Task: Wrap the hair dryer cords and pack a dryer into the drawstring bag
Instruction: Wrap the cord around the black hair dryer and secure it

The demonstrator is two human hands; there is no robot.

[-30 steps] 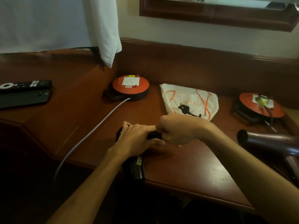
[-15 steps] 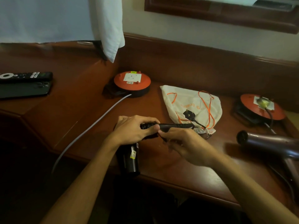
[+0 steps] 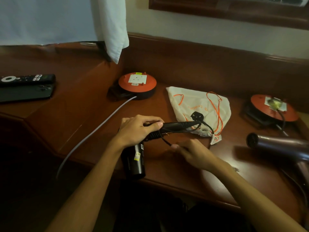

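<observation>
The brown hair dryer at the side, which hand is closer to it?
The right hand. It sits on the desk just beside the brown hair dryer, pinching the black cord. The left hand is farther away, gripping the black dryer.

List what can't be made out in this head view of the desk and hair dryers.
- Black hair dryer: its top is covered by the left hand.
- Cord: the right hand hides where it is pinched.
- Brown hair dryer: cut off by the right edge.
- Bag: print too faint to read.
- Remote: button labels too small.
</observation>
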